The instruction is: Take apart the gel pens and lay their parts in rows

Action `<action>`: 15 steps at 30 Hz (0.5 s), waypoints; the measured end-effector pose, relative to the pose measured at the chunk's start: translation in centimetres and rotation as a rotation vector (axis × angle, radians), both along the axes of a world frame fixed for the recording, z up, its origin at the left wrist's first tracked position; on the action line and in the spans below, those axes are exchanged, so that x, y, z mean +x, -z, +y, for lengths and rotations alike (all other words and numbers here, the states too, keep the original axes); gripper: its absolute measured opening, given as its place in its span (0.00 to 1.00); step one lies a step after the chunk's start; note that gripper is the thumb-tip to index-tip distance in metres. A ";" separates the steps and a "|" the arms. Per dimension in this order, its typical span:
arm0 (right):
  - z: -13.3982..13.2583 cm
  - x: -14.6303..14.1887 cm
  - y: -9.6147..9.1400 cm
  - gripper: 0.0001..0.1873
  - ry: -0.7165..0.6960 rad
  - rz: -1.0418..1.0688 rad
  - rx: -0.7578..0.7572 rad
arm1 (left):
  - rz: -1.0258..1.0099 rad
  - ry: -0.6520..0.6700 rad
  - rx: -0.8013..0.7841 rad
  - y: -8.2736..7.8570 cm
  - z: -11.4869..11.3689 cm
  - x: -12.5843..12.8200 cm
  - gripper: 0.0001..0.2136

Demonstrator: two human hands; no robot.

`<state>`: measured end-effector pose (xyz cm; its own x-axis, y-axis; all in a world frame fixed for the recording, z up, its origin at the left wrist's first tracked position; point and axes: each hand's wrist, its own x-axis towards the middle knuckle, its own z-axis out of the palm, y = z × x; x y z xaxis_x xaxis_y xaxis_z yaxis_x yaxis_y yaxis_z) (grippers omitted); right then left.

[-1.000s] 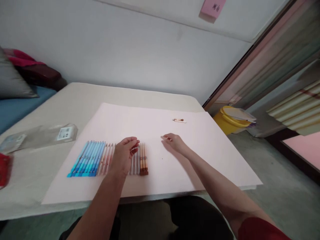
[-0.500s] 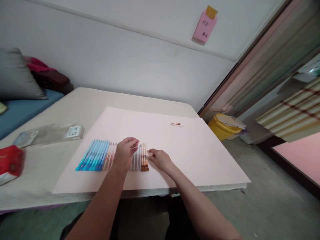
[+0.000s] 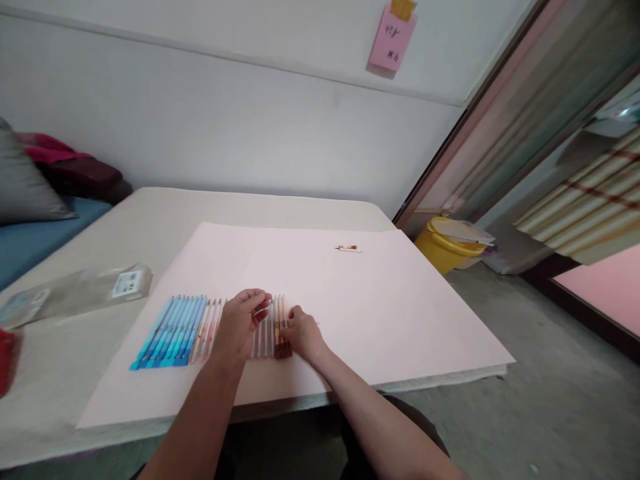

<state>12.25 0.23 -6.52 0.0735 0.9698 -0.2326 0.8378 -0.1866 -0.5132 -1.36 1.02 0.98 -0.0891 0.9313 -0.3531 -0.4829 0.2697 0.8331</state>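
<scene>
A row of pens lies side by side near the front of a pale pink sheet [image 3: 390, 313]. From left to right come blue pens [image 3: 173, 333], light pens with reddish marks [image 3: 205, 330], clear-looking pens [image 3: 261, 339] and cream pens with brown ends [image 3: 281, 337]. Over the middle of the row is my left hand [image 3: 237, 327], fingers bent and slightly apart, with nothing visible in them. My right hand [image 3: 306, 333] is at the row's right end, its curled fingers against the outermost brown-ended pen. Parts of several pens are hidden behind both hands.
Two small pen-like pieces [image 3: 349, 249] lie toward the back right of the sheet. A clear plastic package [image 3: 95, 293] and a red object [image 3: 6, 357] are at the left. Beyond the table's right side stands a yellow bucket [image 3: 440, 250].
My right hand has moved left, from beside the brown-ended pens to touching them. My left hand stays over the row. The camera view has shifted slightly.
</scene>
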 end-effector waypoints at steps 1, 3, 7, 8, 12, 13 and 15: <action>0.1 0.2 0.1 0.12 0.003 0.021 0.014 | 0.002 0.006 -0.001 0.0 -0.1 0.1 0.09; 0.5 0.6 0.0 0.06 0.006 0.036 0.044 | 0.007 0.021 -0.003 0.0 -0.2 0.2 0.09; 0.7 1.3 -0.5 0.06 0.007 0.012 0.052 | 0.018 0.038 -0.008 0.3 -0.3 0.4 0.08; 0.6 1.3 -0.6 0.07 -0.003 -0.020 0.048 | 0.019 0.040 -0.008 0.4 -0.3 0.5 0.08; -0.1 0.7 -0.7 0.11 -0.100 -0.201 0.037 | 0.009 0.045 -0.021 0.7 -0.2 0.8 0.08; -0.2 0.5 -0.6 0.12 -0.124 -0.228 0.034 | 0.007 0.044 -0.024 0.8 -0.2 0.8 0.08; -0.3 0.3 -0.5 0.13 -0.157 -0.259 0.031 | 0.006 0.043 -0.025 0.8 -0.2 0.9 0.08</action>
